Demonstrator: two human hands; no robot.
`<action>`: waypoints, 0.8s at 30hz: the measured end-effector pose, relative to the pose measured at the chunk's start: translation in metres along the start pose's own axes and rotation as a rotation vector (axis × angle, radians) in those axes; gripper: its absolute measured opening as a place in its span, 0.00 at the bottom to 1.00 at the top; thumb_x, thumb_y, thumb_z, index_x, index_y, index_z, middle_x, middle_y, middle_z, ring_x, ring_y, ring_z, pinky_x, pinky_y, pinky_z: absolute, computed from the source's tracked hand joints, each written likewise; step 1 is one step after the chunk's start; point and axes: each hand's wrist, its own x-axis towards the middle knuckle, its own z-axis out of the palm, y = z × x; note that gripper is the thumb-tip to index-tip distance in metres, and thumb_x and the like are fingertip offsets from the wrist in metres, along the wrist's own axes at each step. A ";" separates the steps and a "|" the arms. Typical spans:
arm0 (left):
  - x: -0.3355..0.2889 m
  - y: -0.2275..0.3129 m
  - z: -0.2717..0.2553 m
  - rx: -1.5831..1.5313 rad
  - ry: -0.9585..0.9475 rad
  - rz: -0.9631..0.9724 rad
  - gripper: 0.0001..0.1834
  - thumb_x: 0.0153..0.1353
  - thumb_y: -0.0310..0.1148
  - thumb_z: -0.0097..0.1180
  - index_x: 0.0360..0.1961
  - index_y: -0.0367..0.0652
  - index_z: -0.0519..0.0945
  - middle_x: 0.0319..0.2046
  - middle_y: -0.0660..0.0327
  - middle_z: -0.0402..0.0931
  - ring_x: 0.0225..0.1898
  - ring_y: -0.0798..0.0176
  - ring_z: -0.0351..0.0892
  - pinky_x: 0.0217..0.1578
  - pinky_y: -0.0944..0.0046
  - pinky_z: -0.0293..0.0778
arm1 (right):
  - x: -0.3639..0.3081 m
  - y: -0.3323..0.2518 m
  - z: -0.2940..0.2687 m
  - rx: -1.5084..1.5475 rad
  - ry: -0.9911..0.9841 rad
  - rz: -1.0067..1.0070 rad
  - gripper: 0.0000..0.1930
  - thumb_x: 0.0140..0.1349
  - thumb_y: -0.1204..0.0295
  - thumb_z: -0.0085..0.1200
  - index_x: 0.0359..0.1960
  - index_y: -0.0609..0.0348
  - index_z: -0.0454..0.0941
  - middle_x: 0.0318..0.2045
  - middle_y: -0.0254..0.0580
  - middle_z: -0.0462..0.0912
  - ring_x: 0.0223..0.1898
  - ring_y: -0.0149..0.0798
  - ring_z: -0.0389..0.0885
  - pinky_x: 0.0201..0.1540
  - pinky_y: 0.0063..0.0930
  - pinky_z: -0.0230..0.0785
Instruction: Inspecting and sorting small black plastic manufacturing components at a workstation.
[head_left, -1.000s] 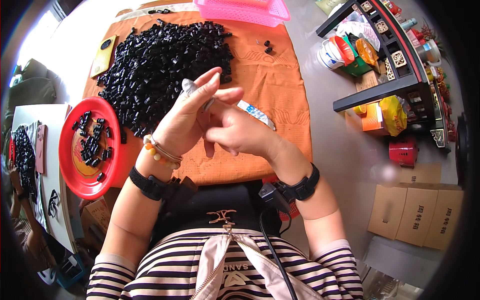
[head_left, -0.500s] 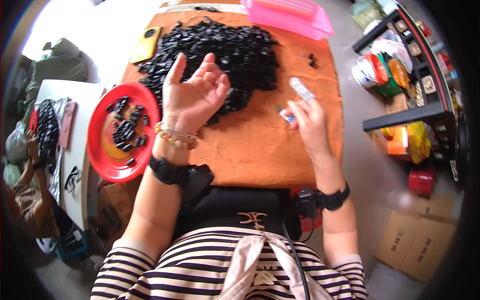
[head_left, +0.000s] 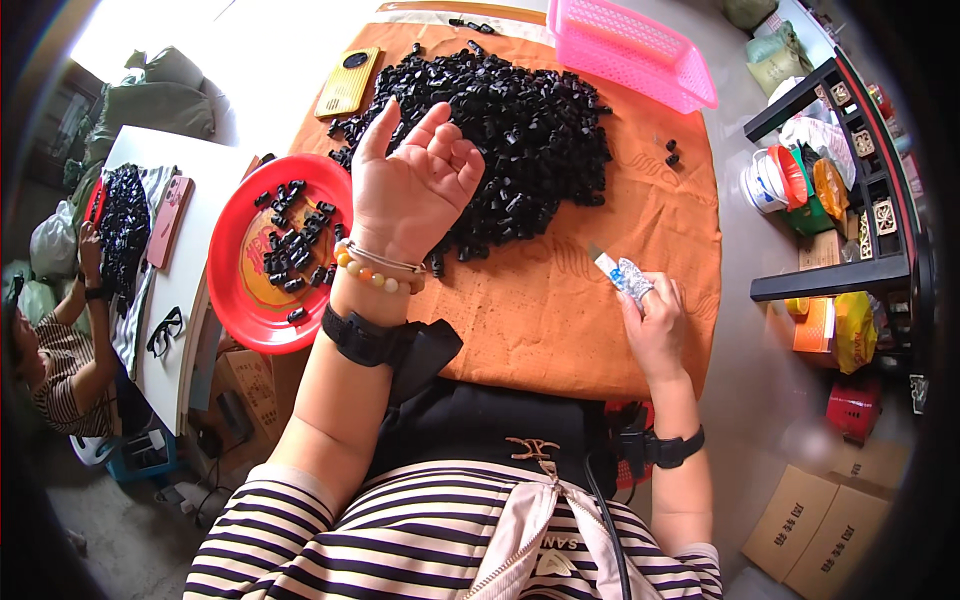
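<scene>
My left hand (head_left: 412, 200) is palm up with its fingers apart and slightly curled, holding nothing. It is above the near left side of a heap of small black plastic pieces (head_left: 530, 130) on the orange-covered table (head_left: 560, 330). Over the table's near right part, my right hand (head_left: 655, 325) grips a small flat blade (head_left: 608, 266), whose narrow tip points up and left. White and blue wrapping covers the blade's handle. One right finger is wrapped in pale tape. Left of my left wrist, a red plate (head_left: 232, 290) carries several black pieces.
A pink basket (head_left: 640, 50) and a yellow phone-like object (head_left: 348, 82) lie on the far part of the table. On a white side table (head_left: 150, 390) are glasses (head_left: 165, 332) and a pink phone (head_left: 170, 222); another person works there. A black shelf (head_left: 830, 285) stands right.
My right hand has come nearer to me, and its taped finger has folded down from pointing out onto the blade's handle. My left hand stays open. The whole view has shifted slightly.
</scene>
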 end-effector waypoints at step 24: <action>-0.056 -0.043 -0.064 2.234 0.106 0.547 0.13 0.48 0.28 0.64 0.37 0.43 0.79 0.24 0.62 0.74 0.21 0.65 0.74 0.24 0.67 0.71 | 0.026 -0.053 0.009 0.796 -0.212 0.388 0.30 0.55 0.77 0.61 0.61 0.64 0.66 0.20 0.30 0.72 0.19 0.20 0.66 0.27 0.16 0.65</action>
